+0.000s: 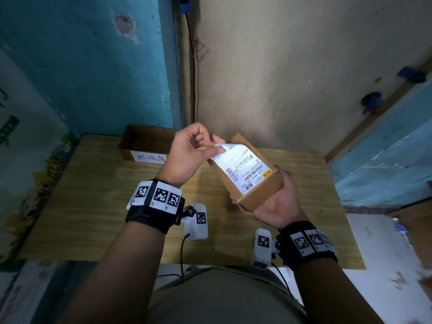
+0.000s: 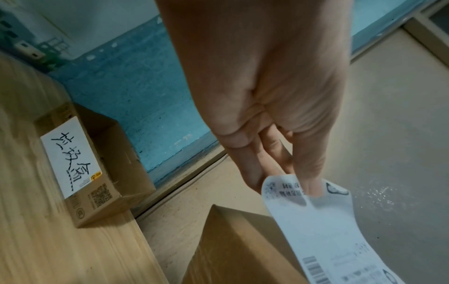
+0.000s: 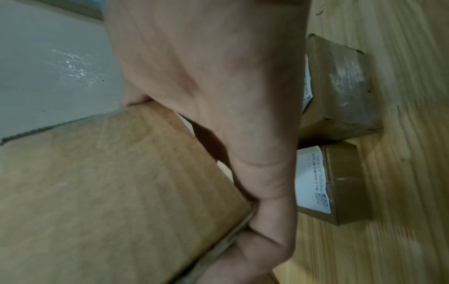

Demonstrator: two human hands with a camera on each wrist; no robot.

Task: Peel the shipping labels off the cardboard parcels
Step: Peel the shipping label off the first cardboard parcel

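A flat brown cardboard parcel (image 1: pixel 257 190) is held tilted above the wooden table (image 1: pixel 93 206). My right hand (image 1: pixel 278 206) grips its near end from below, fingers curled round the edge (image 3: pixel 264 226). A white shipping label (image 1: pixel 243 169) with barcodes covers its top face. My left hand (image 1: pixel 198 150) pinches the label's far corner (image 2: pixel 306 190), which is lifted and curled off the cardboard (image 2: pixel 233 249). The rest of the label lies stuck to the parcel.
An open cardboard box (image 1: pixel 145 143) with a handwritten white sign (image 2: pixel 70 155) stands at the table's far left. Two more taped parcels (image 3: pixel 340 88) (image 3: pixel 340 182) bearing white labels sit on the table in the right wrist view. Walls close in behind.
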